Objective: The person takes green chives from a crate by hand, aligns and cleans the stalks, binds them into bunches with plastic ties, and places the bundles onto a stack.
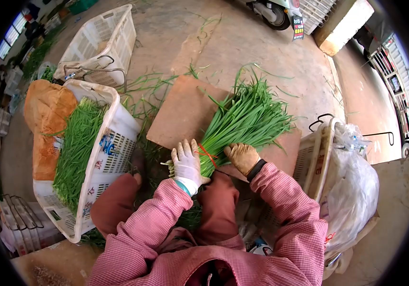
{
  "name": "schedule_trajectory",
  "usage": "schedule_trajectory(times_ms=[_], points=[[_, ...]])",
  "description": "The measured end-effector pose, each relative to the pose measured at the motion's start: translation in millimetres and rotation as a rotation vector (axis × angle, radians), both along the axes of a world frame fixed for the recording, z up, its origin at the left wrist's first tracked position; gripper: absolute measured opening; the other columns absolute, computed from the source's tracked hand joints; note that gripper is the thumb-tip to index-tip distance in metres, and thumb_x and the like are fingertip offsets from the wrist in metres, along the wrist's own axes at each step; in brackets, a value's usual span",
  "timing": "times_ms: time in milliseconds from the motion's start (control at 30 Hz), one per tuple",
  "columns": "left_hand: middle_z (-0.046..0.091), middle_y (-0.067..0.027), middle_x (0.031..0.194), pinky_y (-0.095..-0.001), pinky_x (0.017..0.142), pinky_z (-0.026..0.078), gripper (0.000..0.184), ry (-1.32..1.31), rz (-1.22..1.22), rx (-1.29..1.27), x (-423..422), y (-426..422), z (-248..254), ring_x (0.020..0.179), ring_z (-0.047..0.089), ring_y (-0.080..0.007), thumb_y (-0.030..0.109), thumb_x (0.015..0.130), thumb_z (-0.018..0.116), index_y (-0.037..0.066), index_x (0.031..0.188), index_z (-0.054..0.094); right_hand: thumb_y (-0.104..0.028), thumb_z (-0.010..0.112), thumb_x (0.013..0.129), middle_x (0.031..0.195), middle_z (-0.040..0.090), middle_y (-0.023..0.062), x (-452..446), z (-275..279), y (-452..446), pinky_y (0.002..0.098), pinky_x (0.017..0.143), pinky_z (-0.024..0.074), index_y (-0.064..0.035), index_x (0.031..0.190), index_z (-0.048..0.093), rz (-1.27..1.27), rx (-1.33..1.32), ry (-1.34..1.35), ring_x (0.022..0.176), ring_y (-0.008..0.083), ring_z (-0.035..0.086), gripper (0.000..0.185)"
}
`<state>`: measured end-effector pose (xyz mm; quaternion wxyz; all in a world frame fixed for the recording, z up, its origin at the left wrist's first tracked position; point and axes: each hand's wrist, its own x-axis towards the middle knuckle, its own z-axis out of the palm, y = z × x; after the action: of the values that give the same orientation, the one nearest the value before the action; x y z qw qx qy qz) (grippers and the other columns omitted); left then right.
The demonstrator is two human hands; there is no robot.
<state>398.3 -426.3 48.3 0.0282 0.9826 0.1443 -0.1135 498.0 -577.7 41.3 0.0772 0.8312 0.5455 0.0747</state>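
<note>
A thick bunch of garlic chives (252,117) lies slanted across a brown board (185,109), leaf ends toward the upper right. Around its lower stems runs a thin red tie (208,153). My left hand (186,161), in a whitish glove, rests on the stems left of the tie with its fingers stretched out. On the other side, my right hand (242,158) wears a tan glove and is closed against the bunch's right edge, close to the tie. What its fingers hold, if anything, is hidden.
A white crate (107,148) at left holds loose chives (78,152) and a brown sheet (47,128). Behind it stands another white crate (123,43). At right is a crate (321,157) beside clear plastic bags (352,190). A scooter (278,14) stands farther back.
</note>
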Motion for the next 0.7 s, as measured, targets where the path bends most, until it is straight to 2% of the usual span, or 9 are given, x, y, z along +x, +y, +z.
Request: schedule_trajectory(times_ms=[100, 200, 300, 367, 400, 467, 500, 567, 700], points=[[0.033, -0.019, 0.124, -0.0409, 0.096, 0.023, 0.115, -0.083, -0.004, 0.007, -2.2, 1.4, -6.7, 0.115, 0.032, -0.03, 0.05, 0.044, 0.073, -0.002, 0.128, 0.015, -0.014, 0.045, 0.07, 0.078, 0.051, 0.009, 15.0, 13.5, 2.0, 0.0308, 0.052, 0.0459, -0.0062, 0.081, 0.047, 0.042, -0.105, 0.068, 0.068, 0.0207, 0.055, 0.014], [0.041, -0.0169, 0.114, -0.0376, 0.09, 0.031, 0.106, 0.012, 0.015, -0.169, 0.9, 8.2, -3.4, 0.105, 0.041, -0.0282, 0.047, 0.047, 0.073, -0.001, 0.126, 0.021, 0.0, 0.054, 0.067, 0.072, 0.052, 0.0082, 56.1, 42.5, -17.6, 0.0317, 0.055, 0.0482, -0.005, 0.09, 0.044, -0.271, -0.2, -0.01, 0.066, 0.0205, 0.057, 0.025], [0.047, -0.0129, 0.1, -0.0356, 0.08, 0.037, 0.094, 0.021, -0.034, -0.167, 7.1, 16.5, 12.8, 0.092, 0.047, -0.0255, 0.041, 0.05, 0.072, 0.0, 0.123, 0.028, -0.004, 0.045, 0.075, 0.084, 0.057, 0.0106, 86.1, 59.3, -63.7, 0.0348, 0.058, 0.0471, -0.0049, 0.091, 0.049, -0.647, 0.11, 0.084, 0.066, 0.0255, 0.057, 0.016], [0.048, -0.0063, 0.09, -0.0315, 0.074, 0.039, 0.083, -0.112, -0.137, 0.045, 12.9, 23.6, 19.8, 0.084, 0.049, -0.0192, 0.037, 0.055, 0.07, 0.004, 0.122, 0.032, -0.011, 0.051, 0.072, 0.089, 0.057, 0.011, 93.8, 6.0, -121.6, 0.037, 0.064, 0.046, -0.0051, 0.098, 0.051, -0.406, 0.007, -0.113, 0.076, 0.0258, 0.057, 0.026], [0.047, -0.005, 0.087, -0.0302, 0.072, 0.039, 0.077, -0.195, -0.178, 0.15, 16.0, 26.5, 23.2, 0.082, 0.048, -0.0177, 0.033, 0.058, 0.068, 0.005, 0.121, 0.035, -0.014, 0.053, 0.071, 0.09, 0.058, 0.0094, 78.6, 22.7, -112.2, 0.037, 0.068, 0.0452, -0.0065, 0.098, 0.053, -0.525, -0.042, -0.011, 0.082, 0.0248, 0.056, 0.028], [0.048, -0.0055, 0.093, -0.0316, 0.079, 0.036, 0.077, -0.314, -0.213, 0.436, 21.5, 29.5, 1.5, 0.088, 0.046, -0.0184, 0.034, 0.058, 0.068, 0.005, 0.122, 0.034, -0.016, 0.053, 0.072, 0.092, 0.058, 0.0057, 41.4, 39.7, -87.1, 0.0332, 0.075, 0.0437, -0.0097, 0.094, 0.057, -0.354, 0.049, 0.027, 0.091, 0.022, 0.053, 0.022], [0.047, -0.0057, 0.096, -0.0329, 0.083, 0.035, 0.079, -0.36, -0.24, 0.553, 22.8, 29.0, -2.5, 0.091, 0.045, -0.0186, 0.036, 0.057, 0.068, 0.005, 0.122, 0.034, -0.012, 0.051, 0.075, 0.097, 0.056, 0.0069, 22.2, 98.1, -40.9, 0.0345, 0.076, 0.0441, -0.0095, 0.097, 0.055, -0.584, -0.002, 0.352, 0.089, 0.0221, 0.054, 0.023], [0.044, -0.0083, 0.105, -0.0401, 0.092, 0.026, 0.09, -0.024, -0.254, 0.334, 17.6, 21.2, 16.7, 0.1, 0.04, -0.021, 0.046, 0.052, 0.07, 0.002, 0.121, 0.032, -0.008, 0.047, 0.074, 0.097, 0.055, 0.0075, 18.5, 99.4, 9.5, 0.0364, 0.083, 0.0395, -0.008, 0.097, 0.055, -0.321, 0.392, 0.094, 0.096, 0.0227, 0.05, 0.024], [0.041, -0.0155, 0.109, -0.0499, 0.098, 0.011, 0.091, -0.199, -0.316, 0.204, 11.6, 24.6, 24.5, 0.112, 0.029, -0.0319, 0.061, 0.049, 0.063, 0.0, 0.112, 0.042, -0.018, 0.044, 0.075, 0.105, 0.054, 0.0068, 15.7, 38.5, 105.3, 0.0437, 0.098, 0.0217, -0.011, 0.101, 0.054, 0.015, 0.235, 0.089, 0.108, 0.0239, 0.043, 0.028]])
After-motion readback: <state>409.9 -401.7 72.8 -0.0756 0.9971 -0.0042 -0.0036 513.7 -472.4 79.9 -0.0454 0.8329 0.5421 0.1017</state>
